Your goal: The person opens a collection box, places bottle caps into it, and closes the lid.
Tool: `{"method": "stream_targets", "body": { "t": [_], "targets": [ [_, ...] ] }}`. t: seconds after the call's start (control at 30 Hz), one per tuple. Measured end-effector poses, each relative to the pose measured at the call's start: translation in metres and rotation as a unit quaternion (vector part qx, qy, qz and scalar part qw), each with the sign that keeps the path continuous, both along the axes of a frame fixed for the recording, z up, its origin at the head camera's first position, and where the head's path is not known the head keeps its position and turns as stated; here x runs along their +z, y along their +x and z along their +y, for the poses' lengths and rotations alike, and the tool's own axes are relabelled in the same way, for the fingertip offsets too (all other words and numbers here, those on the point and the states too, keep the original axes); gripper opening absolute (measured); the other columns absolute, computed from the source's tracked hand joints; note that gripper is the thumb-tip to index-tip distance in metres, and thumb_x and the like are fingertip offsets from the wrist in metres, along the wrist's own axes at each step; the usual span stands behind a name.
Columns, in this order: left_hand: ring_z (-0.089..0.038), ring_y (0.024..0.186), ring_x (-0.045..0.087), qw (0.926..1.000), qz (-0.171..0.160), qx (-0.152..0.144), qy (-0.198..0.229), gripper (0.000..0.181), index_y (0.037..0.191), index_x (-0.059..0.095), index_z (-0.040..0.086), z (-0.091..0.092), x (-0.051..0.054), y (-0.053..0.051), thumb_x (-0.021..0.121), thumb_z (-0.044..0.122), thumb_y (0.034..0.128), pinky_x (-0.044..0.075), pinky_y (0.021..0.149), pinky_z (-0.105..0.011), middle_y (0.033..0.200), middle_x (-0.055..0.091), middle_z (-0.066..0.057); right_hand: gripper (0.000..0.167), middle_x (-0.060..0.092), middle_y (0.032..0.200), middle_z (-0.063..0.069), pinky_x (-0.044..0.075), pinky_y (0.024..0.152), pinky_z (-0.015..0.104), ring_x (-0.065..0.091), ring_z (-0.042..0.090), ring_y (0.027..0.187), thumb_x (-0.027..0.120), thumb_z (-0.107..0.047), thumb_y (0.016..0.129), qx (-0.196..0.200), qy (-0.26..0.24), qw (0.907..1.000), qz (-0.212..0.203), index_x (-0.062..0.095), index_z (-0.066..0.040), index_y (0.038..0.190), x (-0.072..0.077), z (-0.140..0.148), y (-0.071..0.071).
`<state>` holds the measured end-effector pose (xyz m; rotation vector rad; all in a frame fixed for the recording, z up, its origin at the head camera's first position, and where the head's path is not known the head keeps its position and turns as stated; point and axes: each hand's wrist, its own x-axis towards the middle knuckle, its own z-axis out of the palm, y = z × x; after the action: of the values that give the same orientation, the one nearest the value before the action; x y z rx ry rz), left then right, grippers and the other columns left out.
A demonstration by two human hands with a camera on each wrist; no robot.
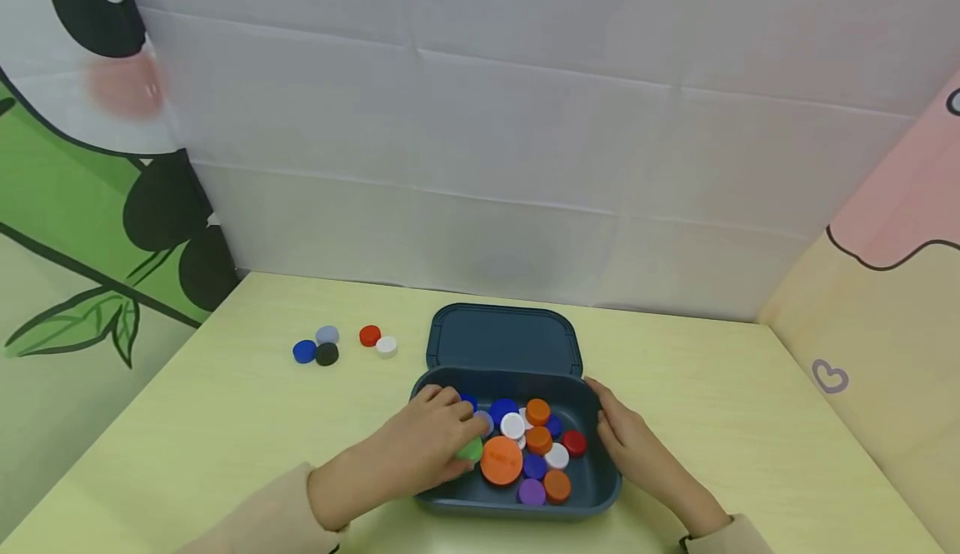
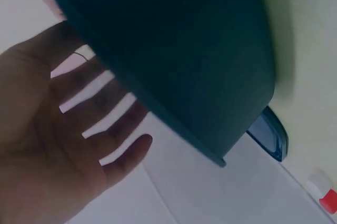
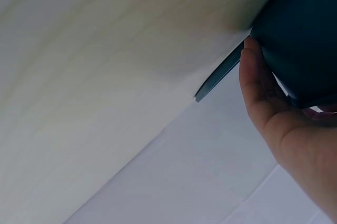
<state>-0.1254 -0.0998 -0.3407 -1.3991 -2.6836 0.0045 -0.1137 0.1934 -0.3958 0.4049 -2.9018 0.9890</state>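
Observation:
A dark blue-green plastic box stands on the table, with coloured bottle caps inside. My left hand reaches over its left rim. A green cap lies between thumb and index finger; whether they pinch it is unclear. In the left wrist view the left hand has its fingers spread, most tips hidden behind the box wall. My right hand holds the box's right wall, fingers along the outside. An orange cap is the largest in the box; white, blue, red and purple caps surround it.
A matching lid lies behind the box. Farther left on the table are a blue cap, a pale blue cap and a black cap. Beside them are a red cap and a white cap. A pale wall covering rises behind.

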Motion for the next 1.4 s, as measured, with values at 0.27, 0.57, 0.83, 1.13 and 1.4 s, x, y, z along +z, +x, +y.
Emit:
{"method": "stream_targets", "body": {
  "t": [0.27, 0.57, 0.83, 1.13, 1.4],
  "targets": [
    [-0.010, 0.085, 0.050, 0.9953, -0.017, -0.075, -0.058, 0.035, 0.104, 0.061, 0.027, 0.005, -0.008, -0.003, 0.072, 0.042, 0.0740, 0.043, 0.078, -0.026, 0.093, 0.061, 0.011, 0.048, 0.048, 0.133, 0.018, 0.041, 0.096, 0.048, 0.051, 0.029, 0.117, 0.038, 0.001, 0.092, 0.001, -0.003, 1.0000, -0.002, 0.031, 0.000, 0.139, 0.001, 0.000, 0.000],
    [-0.006, 0.084, 0.048, 0.9896, -0.058, -0.128, -0.032, 0.033, 0.100, 0.061, 0.029, 0.005, -0.012, -0.007, 0.077, 0.032, 0.0712, 0.041, 0.073, -0.021, 0.093, 0.062, 0.015, 0.048, 0.050, 0.132, 0.017, 0.042, 0.095, 0.048, 0.052, 0.028, 0.115, 0.038, 0.001, 0.092, 0.001, 0.000, 1.0000, -0.002, 0.031, -0.001, 0.139, 0.003, 0.000, 0.001],
    [-0.005, 0.084, 0.047, 0.9856, -0.088, -0.142, -0.028, 0.032, 0.097, 0.063, 0.029, 0.006, -0.010, -0.007, 0.079, 0.025, 0.0694, 0.038, 0.072, -0.018, 0.092, 0.064, 0.016, 0.047, 0.049, 0.132, 0.017, 0.042, 0.095, 0.048, 0.052, 0.028, 0.116, 0.038, 0.001, 0.092, 0.000, 0.002, 1.0000, -0.004, 0.031, 0.000, 0.139, 0.006, 0.000, 0.002],
    [-0.005, 0.082, 0.046, 0.9858, -0.077, -0.143, -0.044, 0.033, 0.097, 0.064, 0.031, 0.006, -0.014, -0.009, 0.079, 0.026, 0.0688, 0.037, 0.071, -0.019, 0.091, 0.064, 0.017, 0.047, 0.051, 0.130, 0.017, 0.043, 0.095, 0.047, 0.053, 0.026, 0.114, 0.038, 0.001, 0.092, 0.003, 0.003, 1.0000, 0.003, 0.032, 0.000, 0.138, 0.007, 0.000, 0.002],
    [-0.005, 0.083, 0.047, 0.9856, -0.081, -0.146, -0.029, 0.028, 0.098, 0.064, 0.029, 0.004, -0.014, -0.010, 0.076, 0.027, 0.0723, 0.038, 0.073, -0.019, 0.091, 0.064, 0.016, 0.047, 0.050, 0.131, 0.017, 0.043, 0.095, 0.047, 0.053, 0.024, 0.113, 0.038, 0.001, 0.092, 0.001, 0.004, 1.0000, -0.004, 0.031, 0.000, 0.138, 0.007, 0.000, 0.002]
  ]
}}
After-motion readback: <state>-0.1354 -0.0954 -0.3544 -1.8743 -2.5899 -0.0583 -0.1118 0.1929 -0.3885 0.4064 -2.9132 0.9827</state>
